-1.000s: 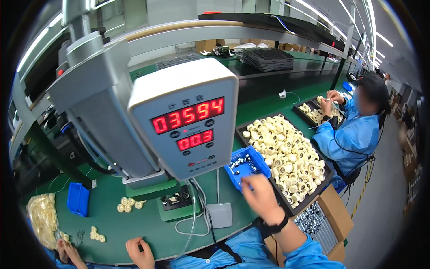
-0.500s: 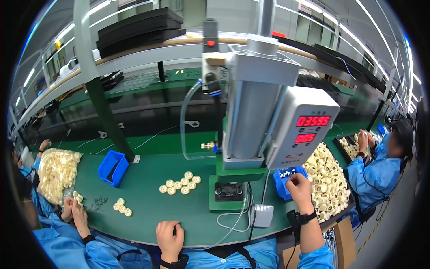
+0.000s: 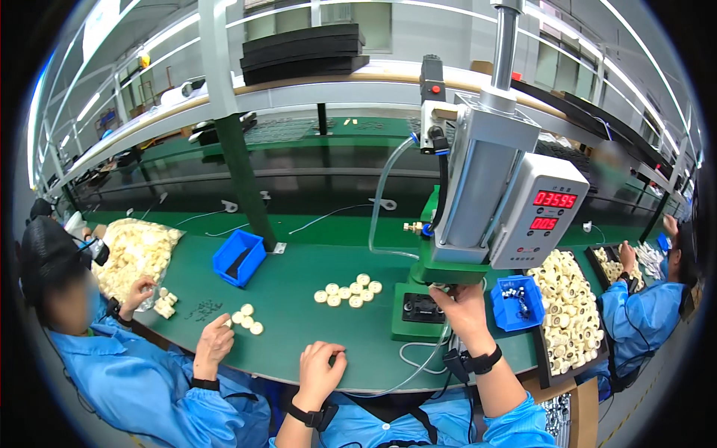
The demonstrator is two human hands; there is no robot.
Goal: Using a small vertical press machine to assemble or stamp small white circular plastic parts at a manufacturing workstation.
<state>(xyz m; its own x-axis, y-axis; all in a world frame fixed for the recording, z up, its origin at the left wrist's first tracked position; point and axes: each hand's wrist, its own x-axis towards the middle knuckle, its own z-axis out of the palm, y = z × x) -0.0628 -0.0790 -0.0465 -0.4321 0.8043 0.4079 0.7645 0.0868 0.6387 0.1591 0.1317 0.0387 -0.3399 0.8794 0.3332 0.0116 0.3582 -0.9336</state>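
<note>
My right hand (image 3: 466,310) reaches under the ram of the bench press (image 3: 478,187), just above the black fixture (image 3: 423,308) on its green base. Its thumb and fingers are pinched together; whatever lies between them is too small and too hidden to name. My left hand (image 3: 321,369) rests at the table's front edge, fingers loosely bent, thumb apart, with nothing in it. Beyond it sits a group of several cream round plastic parts (image 3: 355,288). Right of the press, a blue bin (image 3: 515,302) contains small metal and dark pieces.
A black tray (image 3: 544,358) heaped with cream parts stands at the right. A co-worker (image 3: 112,336) handles cream parts at the left, near a clear bag of them (image 3: 138,250) and a blue bin (image 3: 240,257). Another person (image 3: 646,287) works at the far right. A hose and cables surround the press.
My right hand has gone from the blue bin to the press fixture. The view has swung left, so the scene sits further right. The left co-worker's hands have moved apart.
</note>
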